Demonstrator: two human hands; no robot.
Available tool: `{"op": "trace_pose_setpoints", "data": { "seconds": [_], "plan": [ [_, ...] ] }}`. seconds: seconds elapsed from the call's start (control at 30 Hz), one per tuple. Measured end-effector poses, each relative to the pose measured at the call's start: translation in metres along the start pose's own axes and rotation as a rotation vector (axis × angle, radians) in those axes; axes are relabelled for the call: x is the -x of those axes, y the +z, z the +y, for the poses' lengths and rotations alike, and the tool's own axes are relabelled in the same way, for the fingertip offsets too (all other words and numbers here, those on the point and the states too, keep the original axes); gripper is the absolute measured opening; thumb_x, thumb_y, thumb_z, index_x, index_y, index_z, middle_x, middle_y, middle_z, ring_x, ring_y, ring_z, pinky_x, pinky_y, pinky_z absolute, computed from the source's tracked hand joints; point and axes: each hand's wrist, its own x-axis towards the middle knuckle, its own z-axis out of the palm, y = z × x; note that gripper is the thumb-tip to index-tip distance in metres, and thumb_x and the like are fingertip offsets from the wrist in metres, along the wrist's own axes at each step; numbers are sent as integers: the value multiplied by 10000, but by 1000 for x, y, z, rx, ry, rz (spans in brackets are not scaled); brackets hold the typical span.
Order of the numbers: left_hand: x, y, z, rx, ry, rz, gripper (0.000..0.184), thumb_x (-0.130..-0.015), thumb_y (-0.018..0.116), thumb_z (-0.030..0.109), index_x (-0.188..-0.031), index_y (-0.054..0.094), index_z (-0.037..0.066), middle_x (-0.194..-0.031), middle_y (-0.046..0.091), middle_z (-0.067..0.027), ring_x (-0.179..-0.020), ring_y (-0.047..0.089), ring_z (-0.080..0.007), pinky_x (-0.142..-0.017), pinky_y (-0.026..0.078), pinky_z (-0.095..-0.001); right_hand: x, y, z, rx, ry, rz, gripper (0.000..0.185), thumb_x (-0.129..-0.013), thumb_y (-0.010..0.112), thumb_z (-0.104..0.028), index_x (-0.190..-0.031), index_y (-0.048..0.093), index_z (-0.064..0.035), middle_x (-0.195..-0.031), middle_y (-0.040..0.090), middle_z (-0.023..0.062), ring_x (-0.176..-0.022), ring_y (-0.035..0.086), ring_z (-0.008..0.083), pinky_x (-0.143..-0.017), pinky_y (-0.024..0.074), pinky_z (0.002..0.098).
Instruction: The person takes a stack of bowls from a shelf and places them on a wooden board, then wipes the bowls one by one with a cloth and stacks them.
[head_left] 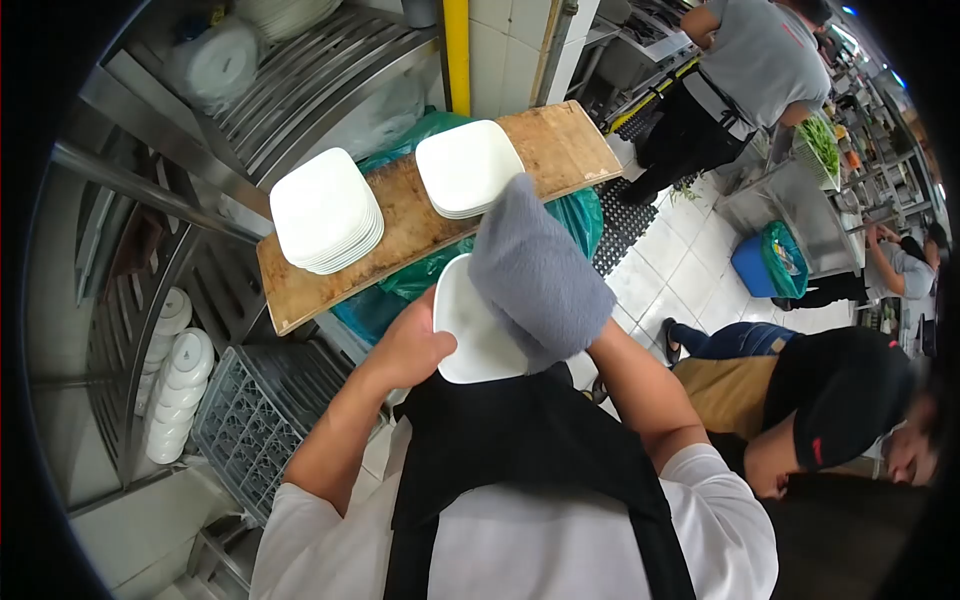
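My left hand (412, 345) grips the left edge of a white square plate (462, 325), thumb over the rim, in front of my black apron. A grey cloth (540, 265) is draped around my right hand (600, 338) and lies against the plate's right side. The cloth hides the fingers of that hand. Beyond the plate, a wooden board (400, 220) carries two stacks of similar plates. The taller stack (325, 210) stands on the left. A lower stack (468, 168) is nearer the cloth.
Green plastic bags (580, 220) bulge beneath the board. On the left are a metal rack (300, 95), stacked white cups (185, 375) and a grey dish crate (255, 425). A person in a black top (840, 390) bends close on my right. Another person (745, 80) stands farther off near a blue bin (755, 265).
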Motion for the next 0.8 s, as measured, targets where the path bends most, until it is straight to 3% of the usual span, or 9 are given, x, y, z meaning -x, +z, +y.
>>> {"op": "trace_pose_setpoints", "data": {
  "seconds": [0.07,0.13,0.17,0.27,0.33,0.43,0.63,0.7,0.8],
  "plan": [
    [-6,-8,-6,-69,21,27,635,-691,478,-35,-1326,466,-27,-1185,601,-85,-1088,563,-153,-972,423,-284,-4,10,-3,-415,126,184,453,-917,578,-190,-1315,491,10,-1290,536,163,-1196,503,282,-1038,393,372],
    [-4,-13,-4,-1,-1,12,625,-690,476,-36,-1316,474,-30,-1175,606,-86,-1076,568,-148,-961,433,-285,-12,7,-3,-412,210,352,450,-911,584,-213,-1293,512,14,-1262,552,177,-1165,522,307,-1015,416,393],
    [-2,-15,-3,33,-14,5,621,-690,476,-36,-1311,478,-31,-1170,608,-86,-1070,571,-145,-955,439,-285,-15,-4,2,-143,219,382,463,-920,593,-219,-1315,497,3,-1282,542,164,-1169,518,293,-1020,417,385],
    [7,-13,-22,244,-74,168,554,-720,509,-21,-1274,504,-57,-1145,623,-115,-1040,596,-181,-931,457,-299,1,-27,40,-1058,358,641,536,-858,674,-214,-1313,489,0,-1215,562,157,-1117,531,283,-989,427,362],
    [2,-17,-29,336,-44,285,505,-751,521,-4,-1253,517,-67,-1133,627,-126,-1025,600,-189,-917,460,-301,-5,-108,-56,110,280,471,496,-818,690,-218,-1219,501,4,-1074,598,109,-974,573,202,-884,461,314],
    [-16,-20,-25,436,80,425,433,-800,538,33,-1221,539,-69,-1120,630,-130,-1001,603,-187,-884,470,-304,20,-109,-51,-1115,334,819,258,-963,542,-219,-1139,530,-30,-911,580,34,-805,549,136,-752,470,264],
    [-99,-41,-16,291,276,632,358,-865,550,117,-1177,572,-57,-1065,648,-127,-975,607,-179,-872,462,-306,40,-86,-44,-1089,468,750,230,-1014,505,-258,-1075,565,-44,-869,591,30,-794,556,122,-725,483,265],
    [-120,-48,-14,89,274,712,394,-892,567,190,-1201,549,-54,-1051,649,-155,-833,647,-196,-682,520,-302,41,-80,-54,-724,377,609,311,-894,618,-159,-1159,520,-31,-1013,606,58,-936,581,164,-863,467,274],
    [-133,-46,5,16,192,764,448,-906,579,266,-1216,525,-54,-1022,659,-170,-621,653,-220,-408,488,-299,53,-72,-59,-852,468,560,451,-780,691,-153,-1170,504,-27,-1029,599,77,-941,577,191,-879,458,289]
  ]
}}
